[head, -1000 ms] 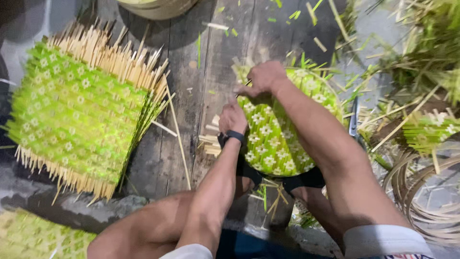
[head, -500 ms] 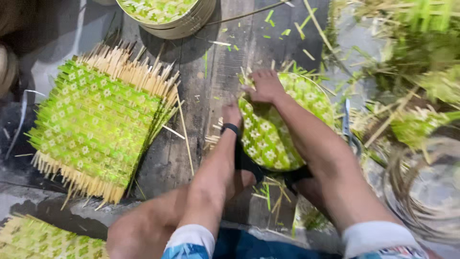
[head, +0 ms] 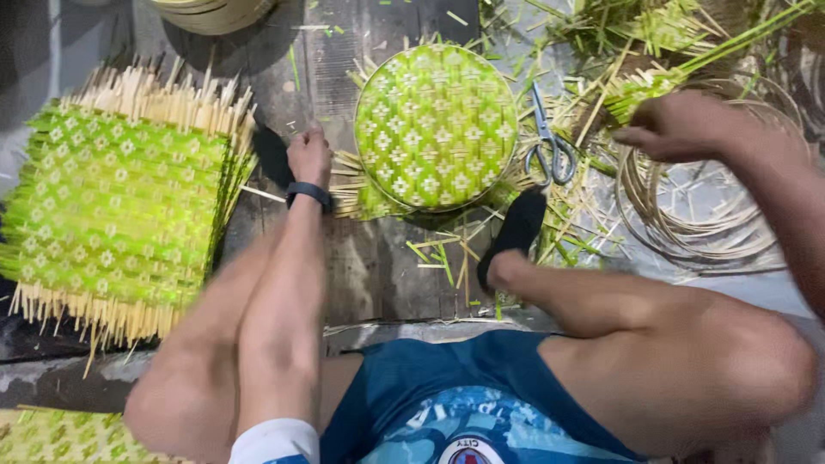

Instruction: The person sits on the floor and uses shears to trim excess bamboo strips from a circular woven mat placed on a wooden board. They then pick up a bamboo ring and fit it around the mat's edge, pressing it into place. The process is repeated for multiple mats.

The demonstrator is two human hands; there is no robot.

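A round green woven bamboo piece (head: 436, 125) lies on the dark wooden boards in front of me, with loose strip ends sticking out at its lower left. My left hand (head: 309, 155), with a black band on its wrist, rests just left of the piece near those strip ends, fingers curled; whether it grips anything I cannot tell. My right hand (head: 679, 125) is out to the right above a coil of thin tan rattan hoops (head: 700, 215), fingers loosely bent, holding nothing that shows. Scissors (head: 548, 146) lie between the woven piece and my right hand.
A large square green woven mat (head: 112, 202) with pale strip fringes lies at the left. Another woven piece (head: 51, 434) shows at the bottom left. A round basket rim (head: 215, 13) sits at the top. Green bamboo strips and scraps (head: 662, 34) litter the top right. My feet wear black socks.
My right hand has left the round woven piece and moved right to above the rattan coil. The left hand has slid off the piece to its left edge. The view shifted.
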